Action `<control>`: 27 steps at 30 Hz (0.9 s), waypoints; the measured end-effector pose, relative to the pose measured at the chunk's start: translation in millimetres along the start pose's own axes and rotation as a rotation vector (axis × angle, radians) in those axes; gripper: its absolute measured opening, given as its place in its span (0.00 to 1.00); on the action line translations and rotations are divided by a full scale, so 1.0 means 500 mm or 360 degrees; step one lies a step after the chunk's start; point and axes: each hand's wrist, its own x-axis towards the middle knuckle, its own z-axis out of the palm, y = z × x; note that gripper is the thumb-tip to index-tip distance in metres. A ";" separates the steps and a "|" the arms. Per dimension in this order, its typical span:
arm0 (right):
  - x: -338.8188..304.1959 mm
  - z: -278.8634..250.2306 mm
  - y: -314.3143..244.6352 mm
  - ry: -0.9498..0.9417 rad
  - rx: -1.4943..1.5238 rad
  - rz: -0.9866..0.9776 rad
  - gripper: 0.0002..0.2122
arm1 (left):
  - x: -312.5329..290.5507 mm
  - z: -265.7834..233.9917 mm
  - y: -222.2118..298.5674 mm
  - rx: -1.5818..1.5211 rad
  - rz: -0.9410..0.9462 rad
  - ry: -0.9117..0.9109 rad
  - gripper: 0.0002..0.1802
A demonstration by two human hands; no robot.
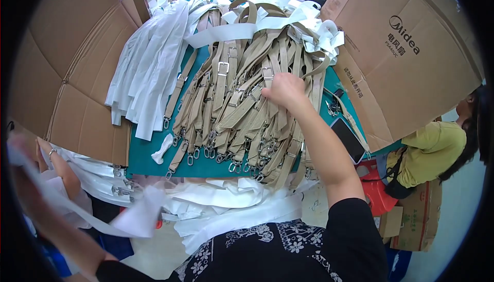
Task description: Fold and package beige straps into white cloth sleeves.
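Note:
A large heap of beige straps point(218, 112) with metal buckles and snap hooks lies across the green table. My right hand point(286, 89) is closed over one beige strap point(267, 72) in the heap, next to its silver buckle; the fingertips are hidden. Far out to the left, my left hand point(25, 179) is smeared by motion. From it trails a blurred white strip point(92, 215), which swings in front of the table's near left side. Long white strips point(154, 56) hang together at the heap's left, and another white strip point(221, 34) lies across its top.
Tall cardboard boxes stand left point(77, 76) and right point(396, 56). By the right box are a black phone point(347, 140) and keys point(333, 108). White strips point(231, 205) gather below the table's front edge. Another person's arm point(64, 171) shows left; a person in yellow point(432, 148) sits right.

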 end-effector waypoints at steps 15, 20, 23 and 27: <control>-0.235 0.048 -0.003 -0.1156 0.3486 0.0579 0.15 | -0.290 0.040 -0.585 0.0688 -0.1103 -0.1527 0.05; -0.237 0.026 -0.010 -0.1122 0.3656 0.0208 0.14 | -0.303 0.009 -0.594 0.0691 -0.1018 -0.1407 0.06; -0.223 0.011 -0.024 -0.1134 0.3492 -0.0070 0.14 | -0.299 -0.001 -0.582 0.0784 -0.0969 -0.1354 0.07; -0.212 0.010 -0.065 -0.0992 0.3167 0.0035 0.12 | -0.303 -0.002 -0.569 0.0955 -0.0861 -0.1316 0.06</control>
